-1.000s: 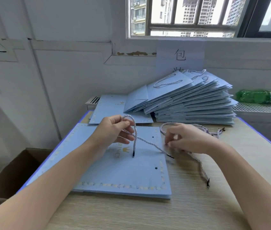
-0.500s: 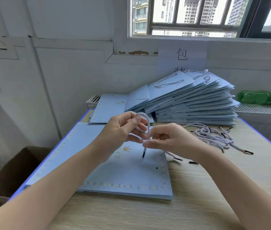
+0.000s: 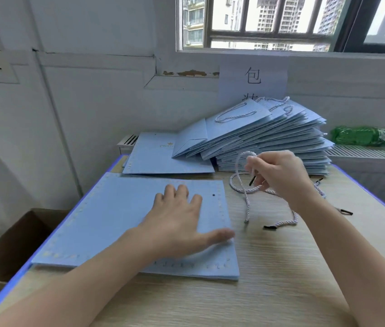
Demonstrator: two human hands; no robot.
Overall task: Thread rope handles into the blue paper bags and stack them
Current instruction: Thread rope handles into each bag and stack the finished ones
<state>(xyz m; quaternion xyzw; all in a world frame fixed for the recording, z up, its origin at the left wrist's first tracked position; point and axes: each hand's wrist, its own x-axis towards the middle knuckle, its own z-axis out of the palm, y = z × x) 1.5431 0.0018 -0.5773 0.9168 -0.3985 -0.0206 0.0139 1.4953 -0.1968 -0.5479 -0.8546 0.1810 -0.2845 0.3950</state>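
Your left hand (image 3: 179, 223) lies flat, fingers spread, pressing the blue bag (image 3: 116, 223) on the table (image 3: 281, 279). Your right hand (image 3: 278, 175), just right of the bag, pinches a rope handle (image 3: 239, 175) that loops and trails onto the table.

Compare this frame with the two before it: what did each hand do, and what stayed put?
The left hand let go of the rope handle and came down flat on the blue paper bag in front. The right hand took the rope over, lifting it up and to the right, off the bag. The stack of finished bags and the loose ropes on the table stayed put.
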